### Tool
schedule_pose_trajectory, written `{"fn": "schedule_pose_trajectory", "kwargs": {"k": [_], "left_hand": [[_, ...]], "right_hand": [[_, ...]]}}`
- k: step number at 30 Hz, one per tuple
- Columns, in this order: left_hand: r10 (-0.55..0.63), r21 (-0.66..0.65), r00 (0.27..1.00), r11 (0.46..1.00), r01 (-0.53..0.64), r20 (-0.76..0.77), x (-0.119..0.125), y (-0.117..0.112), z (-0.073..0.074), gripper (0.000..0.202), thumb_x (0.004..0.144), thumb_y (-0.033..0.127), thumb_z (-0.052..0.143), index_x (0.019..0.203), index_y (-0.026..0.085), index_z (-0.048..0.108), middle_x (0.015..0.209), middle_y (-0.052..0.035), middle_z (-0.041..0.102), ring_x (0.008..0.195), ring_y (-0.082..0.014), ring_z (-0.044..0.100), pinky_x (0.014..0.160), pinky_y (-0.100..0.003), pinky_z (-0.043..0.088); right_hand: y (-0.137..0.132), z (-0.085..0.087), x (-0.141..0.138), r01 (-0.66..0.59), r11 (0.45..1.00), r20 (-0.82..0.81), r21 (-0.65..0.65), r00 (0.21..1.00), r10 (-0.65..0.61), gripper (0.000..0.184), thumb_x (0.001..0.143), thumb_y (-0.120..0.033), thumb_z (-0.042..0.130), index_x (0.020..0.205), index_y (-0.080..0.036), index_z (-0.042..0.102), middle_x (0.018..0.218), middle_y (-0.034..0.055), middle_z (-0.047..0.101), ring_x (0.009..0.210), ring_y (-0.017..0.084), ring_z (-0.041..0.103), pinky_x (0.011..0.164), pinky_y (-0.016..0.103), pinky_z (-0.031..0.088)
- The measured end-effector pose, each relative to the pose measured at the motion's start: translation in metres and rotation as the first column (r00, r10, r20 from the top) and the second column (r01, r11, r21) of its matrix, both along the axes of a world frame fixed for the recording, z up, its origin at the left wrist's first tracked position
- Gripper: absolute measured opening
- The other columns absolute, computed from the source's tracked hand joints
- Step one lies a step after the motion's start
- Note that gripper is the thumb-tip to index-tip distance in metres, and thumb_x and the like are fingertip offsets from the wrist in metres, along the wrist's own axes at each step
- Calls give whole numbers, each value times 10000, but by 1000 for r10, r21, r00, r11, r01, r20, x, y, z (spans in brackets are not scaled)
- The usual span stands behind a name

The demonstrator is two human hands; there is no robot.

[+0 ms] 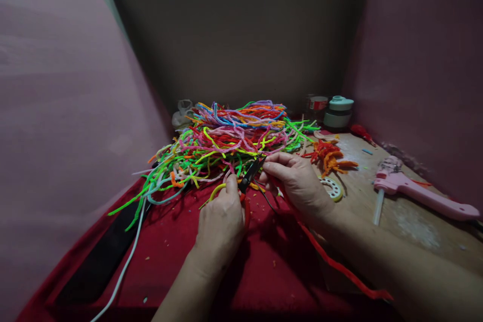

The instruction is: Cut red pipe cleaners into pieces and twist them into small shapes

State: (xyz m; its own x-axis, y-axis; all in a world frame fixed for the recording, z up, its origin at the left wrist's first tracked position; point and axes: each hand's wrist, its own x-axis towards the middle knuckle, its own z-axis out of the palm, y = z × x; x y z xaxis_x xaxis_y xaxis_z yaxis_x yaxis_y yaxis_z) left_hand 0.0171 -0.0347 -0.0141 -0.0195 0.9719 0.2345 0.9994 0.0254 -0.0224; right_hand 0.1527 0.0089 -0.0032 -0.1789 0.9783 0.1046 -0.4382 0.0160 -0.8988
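My left hand (222, 219) is closed around scissors (249, 178) with dark blades and a red handle. Their blades point up and right, toward the fingertips of my right hand (296, 178). Thumb and forefinger of that hand are pinched on a red pipe cleaner (339, 267), whose long end trails down under my right forearm. The pinched end is small and dark, so I cannot tell whether the blades touch it. Just beyond both hands lies a big tangled heap of coloured pipe cleaners (241, 131).
On the brown board (362, 241) at right lie a pink glue gun (426, 193), a tape roll (334, 188) and an orange-red pipe-cleaner bunch (330, 157). A lidded jar (338, 111) stands behind. A white cable (130, 256) crosses the red cloth (166, 266) at left.
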Motion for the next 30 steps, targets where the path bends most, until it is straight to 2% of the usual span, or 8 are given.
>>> {"fn": "schedule_pose_trajectory", "kwargs": {"k": [8, 11, 14, 18, 23, 27, 30], "left_hand": [[5, -105, 998, 994, 0, 56, 3, 1, 1, 424, 834, 136, 341, 1257, 114, 369, 847, -136, 688, 776, -278, 673, 651, -345, 481], [-38, -126, 988, 990, 57, 150, 4, 2, 1, 369, 849, 177, 342, 1210, 128, 402, 829, -134, 690, 805, -278, 671, 653, -331, 472], [-81, -116, 976, 988, 106, 205, 3, 3, -1, 365, 844, 174, 346, 1201, 129, 407, 837, -143, 690, 822, -284, 668, 662, -335, 466], [-60, -91, 980, 993, 79, 189, 2, 3, -3, 363, 845, 151, 333, 1198, 117, 410, 894, -165, 678, 846, -302, 662, 675, -363, 465], [-42, -106, 984, 992, 62, 176, 4, 2, -2, 359, 832, 128, 329, 1179, 107, 417, 860, -160, 679, 811, -302, 667, 649, -356, 463], [-64, -63, 977, 995, 78, 205, 2, 3, -1, 342, 835, 138, 327, 1162, 121, 425, 771, -124, 685, 764, -277, 671, 605, -311, 446], [-11, 3, 980, 1000, 10, 196, -8, 6, 2, 309, 873, 238, 326, 1145, 145, 439, 777, -120, 688, 758, -280, 668, 595, -303, 431]], "right_hand": [[1, -2, -1, 17, 999, 20, -29, 1000, -16, 74, 653, -199, 607, 676, -159, 549, 523, -6, 610, 424, 73, 468, 423, 192, 314], [2, -3, -1, 22, 999, 24, -32, 999, -21, 76, 652, -200, 605, 674, -159, 544, 522, -8, 609, 420, 72, 464, 423, 191, 312], [1, -4, -1, 22, 1000, 24, -19, 999, -21, 68, 655, -194, 597, 679, -163, 542, 522, -10, 607, 424, 73, 461, 425, 193, 314], [1, -4, -1, 52, 998, 76, 43, 996, -55, 36, 669, -179, 579, 668, -160, 549, 521, -12, 598, 432, 72, 455, 436, 198, 323], [-1, -3, -2, 72, 997, 113, 40, 991, -76, 29, 675, -172, 570, 664, -159, 547, 522, -15, 598, 431, 68, 449, 441, 197, 321], [-5, -5, -5, 4, 1000, 99, 14, 995, -5, 45, 672, -184, 576, 646, -154, 555, 502, -25, 580, 400, 57, 430, 423, 195, 318], [-4, -4, -4, -27, 999, 58, -18, 998, 27, 61, 667, -202, 591, 664, -150, 559, 518, -16, 596, 403, 60, 455, 416, 191, 334]]}}
